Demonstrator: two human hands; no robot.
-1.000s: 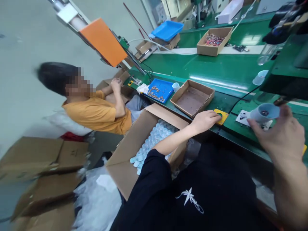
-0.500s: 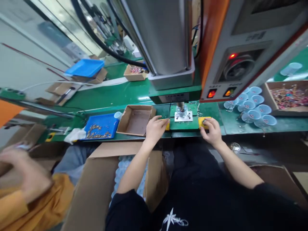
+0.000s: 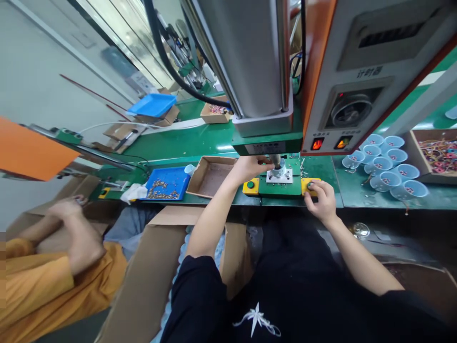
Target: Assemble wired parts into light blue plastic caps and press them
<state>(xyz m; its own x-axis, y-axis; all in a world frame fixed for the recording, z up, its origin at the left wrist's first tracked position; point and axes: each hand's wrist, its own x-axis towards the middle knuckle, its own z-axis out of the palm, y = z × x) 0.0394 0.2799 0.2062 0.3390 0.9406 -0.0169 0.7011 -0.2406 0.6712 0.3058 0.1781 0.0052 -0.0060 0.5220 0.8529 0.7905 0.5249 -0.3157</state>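
My left hand point(image 3: 252, 170) reaches under the press point(image 3: 259, 62), its fingers closed at the left side of a small clear cup point(image 3: 280, 167). This cup stands on a white metal plate point(image 3: 279, 177), below the press's metal ram point(image 3: 275, 160). My right hand point(image 3: 322, 202) rests at the yellow button box point(image 3: 306, 186) on the right, fingers curved over the green button and thumb apart, holding nothing. A second yellow button box point(image 3: 251, 186) sits below my left wrist. The fingertips of my left hand are partly hidden behind the cup and ram.
Several light-blue cups point(image 3: 379, 166) stand at right beside a carton of coloured wires point(image 3: 441, 155). Left are an open cardboard tray point(image 3: 210, 178) and a blue tray point(image 3: 174, 178) with small brass-coloured parts. A co-worker's arm point(image 3: 80, 233) is at far left; a carton point(image 3: 143, 271) stands below.
My left hand has left the left button box and moved up and right to the cup under the press. My right hand stays at its button box. A red light on the control panel has dimmed.
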